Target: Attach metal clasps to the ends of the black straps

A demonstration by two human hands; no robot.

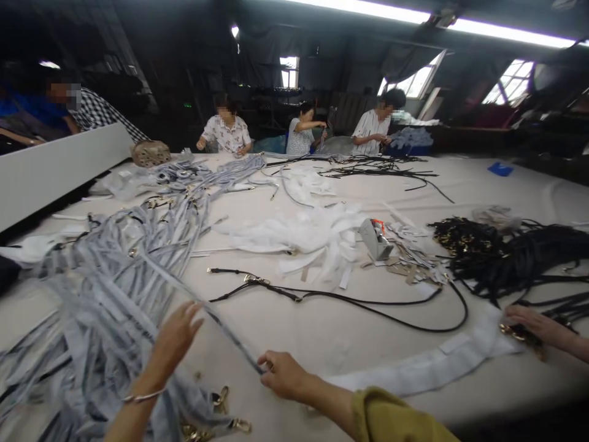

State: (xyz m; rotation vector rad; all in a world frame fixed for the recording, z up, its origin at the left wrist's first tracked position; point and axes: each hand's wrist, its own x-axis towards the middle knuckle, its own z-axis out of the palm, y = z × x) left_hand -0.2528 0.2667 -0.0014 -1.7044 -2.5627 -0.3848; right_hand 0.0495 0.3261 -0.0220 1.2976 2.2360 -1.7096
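Note:
My right hand [284, 374] is closed in a pinch on the near end of a long, thin dark strap [234, 339]. The strap runs up and left toward a heap of grey-white wrapped straps [124, 301], and its far part looks covered in pale wrapping. My left hand [177, 336], with a bracelet at the wrist, hovers beside the strap and over the heap's edge, its fingers apart and nothing visible in them. Gold snap hooks [221, 399] stick out of the heap below it. Beyond both hands lies a black strap with buckles [317, 293].
At right, another person's hand [538, 324] touches black straps with gold hooks, near a white paper strip [414, 374]. Farther back are white wrapping sheets [299, 233], a small grey box [375, 239] and a black strap pile [519, 258]. Several people sit along the far edge.

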